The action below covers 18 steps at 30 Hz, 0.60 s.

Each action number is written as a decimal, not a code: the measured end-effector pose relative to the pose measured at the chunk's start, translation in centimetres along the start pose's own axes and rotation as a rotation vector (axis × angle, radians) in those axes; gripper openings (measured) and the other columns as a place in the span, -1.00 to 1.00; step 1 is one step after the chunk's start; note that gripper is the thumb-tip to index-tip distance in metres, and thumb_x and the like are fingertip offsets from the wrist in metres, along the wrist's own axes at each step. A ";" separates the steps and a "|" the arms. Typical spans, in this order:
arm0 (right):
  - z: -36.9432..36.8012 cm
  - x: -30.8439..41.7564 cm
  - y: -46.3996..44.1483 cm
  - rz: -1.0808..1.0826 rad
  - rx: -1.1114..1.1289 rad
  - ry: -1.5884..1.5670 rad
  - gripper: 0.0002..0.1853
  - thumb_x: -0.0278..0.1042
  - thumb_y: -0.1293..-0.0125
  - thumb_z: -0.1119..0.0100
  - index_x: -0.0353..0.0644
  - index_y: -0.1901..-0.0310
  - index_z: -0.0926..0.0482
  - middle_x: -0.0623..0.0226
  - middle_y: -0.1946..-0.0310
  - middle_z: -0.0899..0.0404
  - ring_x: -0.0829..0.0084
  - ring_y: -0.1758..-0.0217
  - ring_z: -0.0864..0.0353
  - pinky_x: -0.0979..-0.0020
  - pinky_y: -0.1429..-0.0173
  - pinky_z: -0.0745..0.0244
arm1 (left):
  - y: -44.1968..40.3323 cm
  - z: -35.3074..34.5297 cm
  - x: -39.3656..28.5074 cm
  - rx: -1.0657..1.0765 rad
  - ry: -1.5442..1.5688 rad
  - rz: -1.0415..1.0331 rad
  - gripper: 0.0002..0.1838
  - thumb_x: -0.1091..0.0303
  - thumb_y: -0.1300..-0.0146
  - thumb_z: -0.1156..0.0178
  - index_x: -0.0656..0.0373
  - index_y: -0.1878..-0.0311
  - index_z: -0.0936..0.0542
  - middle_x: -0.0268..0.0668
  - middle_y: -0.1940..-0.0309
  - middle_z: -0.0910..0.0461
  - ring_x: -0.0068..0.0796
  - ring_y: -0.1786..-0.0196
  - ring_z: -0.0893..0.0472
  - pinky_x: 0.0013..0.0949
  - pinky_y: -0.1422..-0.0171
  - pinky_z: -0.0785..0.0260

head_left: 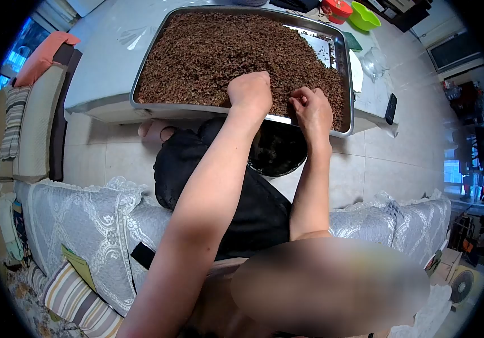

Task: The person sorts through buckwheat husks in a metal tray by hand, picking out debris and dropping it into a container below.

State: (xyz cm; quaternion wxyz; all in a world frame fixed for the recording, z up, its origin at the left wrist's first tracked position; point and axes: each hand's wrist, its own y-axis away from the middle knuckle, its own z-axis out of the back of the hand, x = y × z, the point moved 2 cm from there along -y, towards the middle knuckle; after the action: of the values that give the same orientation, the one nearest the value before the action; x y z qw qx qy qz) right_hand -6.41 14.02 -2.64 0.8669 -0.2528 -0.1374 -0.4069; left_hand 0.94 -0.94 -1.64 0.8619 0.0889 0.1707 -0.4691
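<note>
A large metal tray [350, 84] holds a wide heap of small brown dried bits [213, 48], whose exact kind I cannot make out. My left hand [251, 92] is closed at the near side of the heap; its fingertips are turned away, and anything in them is hidden. To its right, my right hand [313, 110] hovers over or touches the heap, thumb and fingers curled together in a pinch. What that pinch holds is too small to tell. Below the tray's near edge, between the hands, sits a dark round tub [278, 149] with a shiny inside.
The tray rests on a table with a pale cover [104, 73]. A red round container [336, 10], a green bowl [365, 17], a clear glass jug [375, 63] and a black remote [390, 108] lie beyond and right of it. A lace-covered sofa [84, 219] is behind me.
</note>
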 end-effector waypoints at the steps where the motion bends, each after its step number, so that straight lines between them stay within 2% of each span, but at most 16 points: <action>1: -0.2 -0.3 -0.1 -0.010 -0.032 -0.012 -0.85 -0.32 -0.14 -0.38 -0.06 0.24 -0.68 0.19 0.38 -0.54 0.14 0.26 -0.59 0.17 0.13 -0.49 | -0.1 0.4 -0.1 0.004 -0.007 0.021 -0.84 0.36 -0.09 -0.26 0.06 0.22 -0.65 -0.20 0.25 -0.68 -0.10 0.11 -0.66 -0.09 0.07 -0.49; 5: 0.0 -1.6 -0.7 -0.128 -0.115 -0.273 -0.85 -0.32 -0.23 -0.32 -0.18 0.25 -0.68 0.17 0.33 -0.64 0.18 0.24 -0.64 0.25 0.11 -0.52 | -0.5 0.7 0.4 -0.080 0.040 0.050 -0.87 0.31 -0.13 -0.25 0.05 0.26 -0.67 -0.22 0.25 -0.69 -0.12 0.13 -0.68 -0.10 0.07 -0.50; 8: 0.4 -2.9 -1.2 -0.220 -0.132 -0.492 -0.84 -0.33 -0.28 -0.27 -0.23 0.22 -0.69 0.15 0.27 -0.70 0.24 0.23 -0.68 0.32 0.08 -0.53 | -0.8 1.6 -0.1 0.035 0.125 0.138 -0.84 0.22 -0.20 -0.23 0.02 0.22 -0.69 -0.23 0.25 -0.70 -0.16 0.14 -0.69 -0.13 0.05 -0.51; 10: 0.4 -3.6 -1.4 -0.291 -0.142 -0.594 -0.84 -0.32 -0.29 -0.27 -0.22 0.21 -0.69 0.15 0.27 -0.70 0.25 0.22 -0.68 0.32 0.06 -0.53 | -0.8 2.3 -0.4 0.024 0.200 0.141 -0.81 0.17 -0.22 -0.23 0.02 0.22 -0.69 -0.25 0.25 -0.71 -0.19 0.13 -0.69 -0.15 0.04 -0.51; 11: 0.3 -4.1 -1.4 -0.189 -0.221 -0.457 -0.83 -0.33 -0.25 -0.29 -0.22 0.20 -0.70 0.15 0.28 -0.68 0.23 0.22 -0.67 0.29 0.07 -0.52 | -0.7 2.5 -0.5 0.019 0.237 0.142 -0.80 0.14 -0.24 -0.23 0.01 0.21 -0.70 -0.25 0.25 -0.71 -0.20 0.13 -0.69 -0.16 0.04 -0.52; 14: 1.3 -3.1 -0.7 -0.118 -0.203 -0.041 -0.84 -0.32 -0.21 -0.31 -0.17 0.22 -0.70 0.18 0.32 -0.65 0.21 0.24 -0.64 0.25 0.09 -0.52 | -0.7 3.0 -0.7 -0.056 0.281 0.172 -0.82 0.17 -0.24 -0.24 0.02 0.23 -0.72 -0.21 0.25 -0.72 -0.16 0.13 -0.70 -0.16 0.02 -0.54; 18: 0.6 -2.2 -0.1 -0.081 -0.055 -0.077 -0.86 -0.32 -0.19 -0.32 -0.13 0.24 -0.69 0.20 0.37 -0.60 0.19 0.26 -0.62 0.22 0.12 -0.51 | -0.8 2.7 -0.6 -0.051 0.335 0.186 -0.76 0.11 -0.24 -0.24 0.02 0.19 -0.71 -0.25 0.25 -0.72 -0.22 0.14 -0.69 -0.16 0.03 -0.51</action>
State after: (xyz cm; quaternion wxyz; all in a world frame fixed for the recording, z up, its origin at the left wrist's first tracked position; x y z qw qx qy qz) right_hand -7.93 15.73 -3.09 0.8366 -0.2863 -0.1693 -0.4353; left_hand 0.59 -1.76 1.08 0.8630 0.1592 0.3147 -0.3618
